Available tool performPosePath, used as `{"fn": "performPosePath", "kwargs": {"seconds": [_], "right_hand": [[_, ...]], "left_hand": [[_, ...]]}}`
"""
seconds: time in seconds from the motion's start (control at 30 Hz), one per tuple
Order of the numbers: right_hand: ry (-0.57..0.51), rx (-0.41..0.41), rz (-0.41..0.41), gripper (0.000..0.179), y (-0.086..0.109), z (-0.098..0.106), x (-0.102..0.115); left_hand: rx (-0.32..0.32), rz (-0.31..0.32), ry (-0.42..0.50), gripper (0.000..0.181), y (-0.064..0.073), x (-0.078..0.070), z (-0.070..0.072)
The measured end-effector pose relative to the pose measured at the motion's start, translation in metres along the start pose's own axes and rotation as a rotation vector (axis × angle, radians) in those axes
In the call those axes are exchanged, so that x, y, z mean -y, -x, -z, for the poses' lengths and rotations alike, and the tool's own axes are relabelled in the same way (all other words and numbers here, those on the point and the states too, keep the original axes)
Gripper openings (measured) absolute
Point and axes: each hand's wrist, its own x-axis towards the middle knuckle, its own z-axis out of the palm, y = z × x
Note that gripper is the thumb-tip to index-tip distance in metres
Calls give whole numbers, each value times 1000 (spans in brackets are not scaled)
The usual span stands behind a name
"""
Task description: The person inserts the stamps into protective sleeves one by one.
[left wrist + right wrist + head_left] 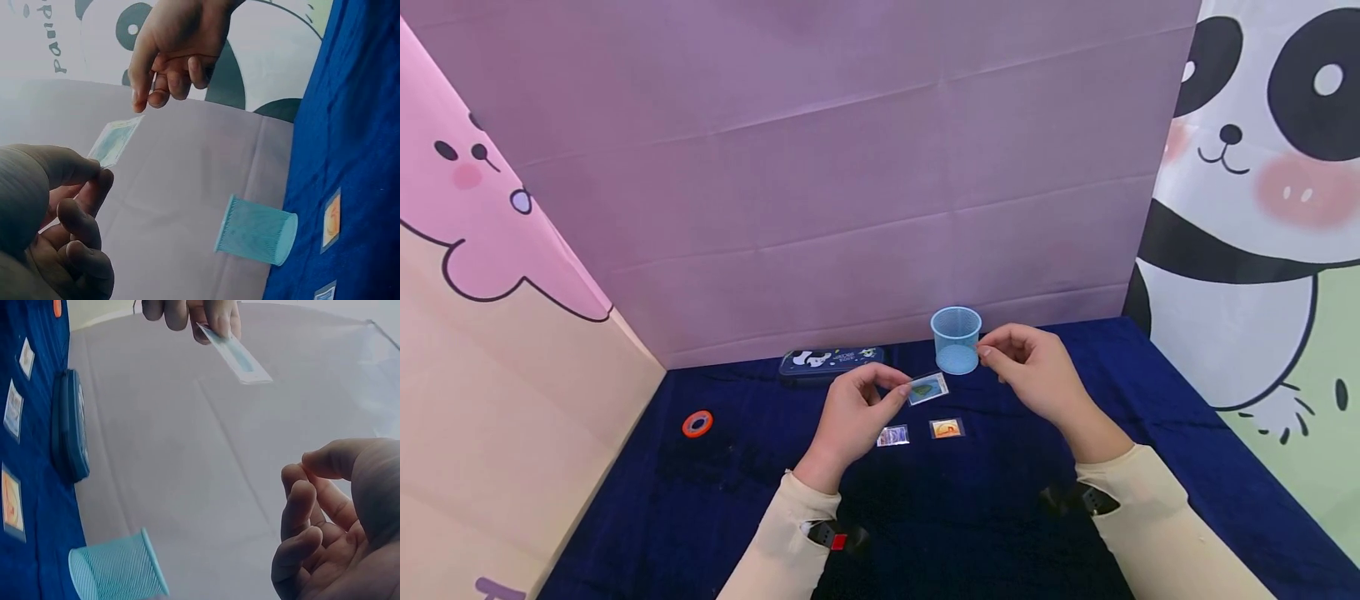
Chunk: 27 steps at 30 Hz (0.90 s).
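My left hand (859, 417) pinches a small sleeved card (929, 388) by its edge, between thumb and index finger, raised over the table. The card has a white border and a blue-green picture. Beyond its free end, my right hand (1037, 371) hovers with fingers curled and thumb tip against the index fingertip, holding nothing visible. In the head view it overlaps the edge of a light blue mesh cup (957, 342). On the cloth lie an orange card (947, 428) and a purple-white card (893, 435). A third card (26, 358) shows in the right wrist view.
A dark blue panda pencil case (831, 360) lies at the back, left of the cup. An orange-red ring-shaped roll (697, 423) is on the left of the dark blue cloth (625, 517). A purple curtain (850, 208) rises behind the table, with printed panels on both sides.
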Motion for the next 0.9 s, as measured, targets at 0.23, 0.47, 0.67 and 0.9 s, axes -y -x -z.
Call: {"fn": "performPosePath", "kwargs": {"seconds": [0.23, 0.47, 0.67, 0.9], "right_hand": [[35, -60, -61, 18, -7, 9, -26], [59, -70, -133, 19, -9, 14, -53], [73, -60, -204, 21, -8, 14, -78], [85, -61, -271, 27, -6, 20, -98]], "left_hand": [[24, 80, -34, 5, -6, 8, -16], [63, 130, -83, 4, -11, 24, -36], [94, 134, -110, 4, -15, 37, -54], [136, 180, -142, 4, -20, 43, -74]]}}
